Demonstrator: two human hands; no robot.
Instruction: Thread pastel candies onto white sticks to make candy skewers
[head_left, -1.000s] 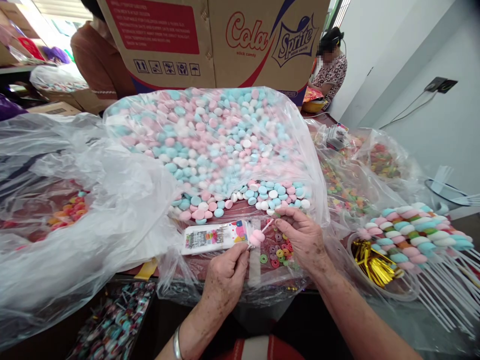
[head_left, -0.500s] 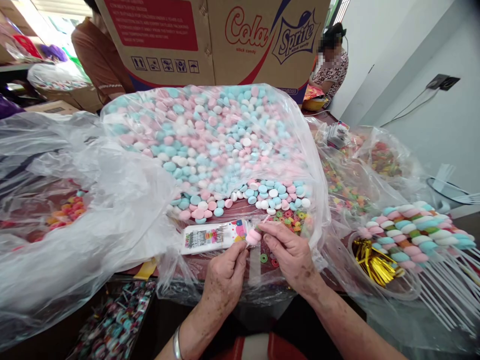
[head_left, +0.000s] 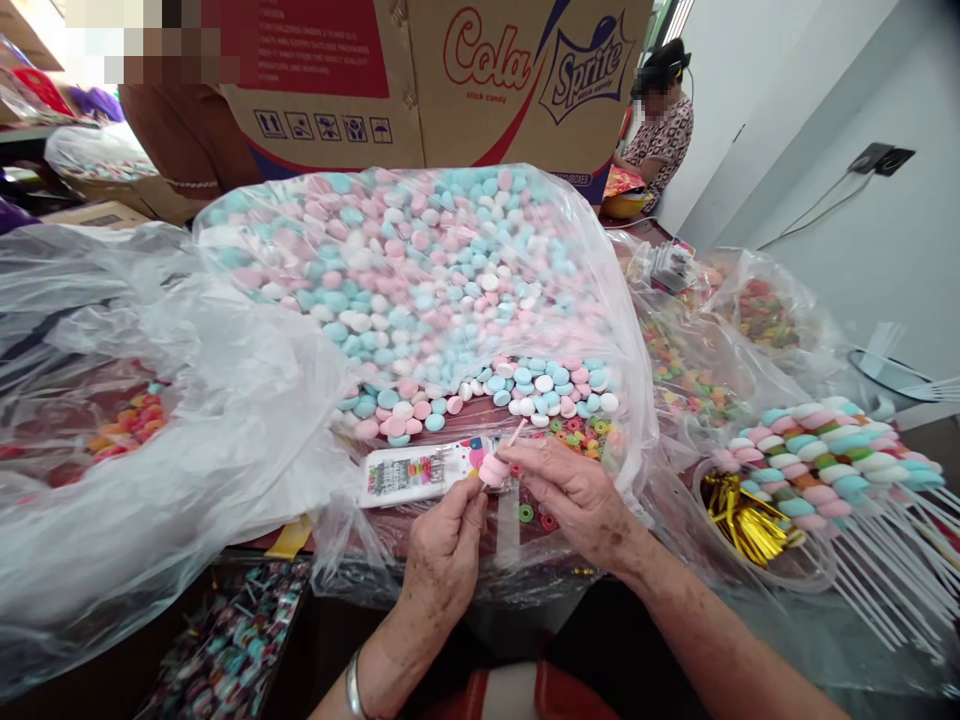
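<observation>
Between my two hands is a small, ridged pink marshmallow [head_left: 493,470]. A thin, pale pink stick [head_left: 517,432] juts up and to the right beside it. My left hand [head_left: 446,545] is closed, thumb and forefinger pinching at the lower left of the marshmallow. From the right, my right hand [head_left: 577,500] pinches at its other side, fingers partly covering the contact. Just behind the fingertips lies a white printed packet [head_left: 416,472] with coloured dots at its right end. Gummy rings [head_left: 589,437], green, red and yellow, lie under the plastic beyond my right hand.
A large clear bag of pink, blue and white candies [head_left: 420,270] spills forward. Behind it stands a cardboard box [head_left: 330,60]. At right, twisted marshmallow sticks [head_left: 825,460] lie by a tub of gold ties [head_left: 750,520]. Lollipops [head_left: 225,640] fill a lower-left box. Two people sit behind.
Both hands and the pink marshmallow have shifted slightly left. The thin stick now shows more clearly above the right fingertips. The person at back left has leaned.
</observation>
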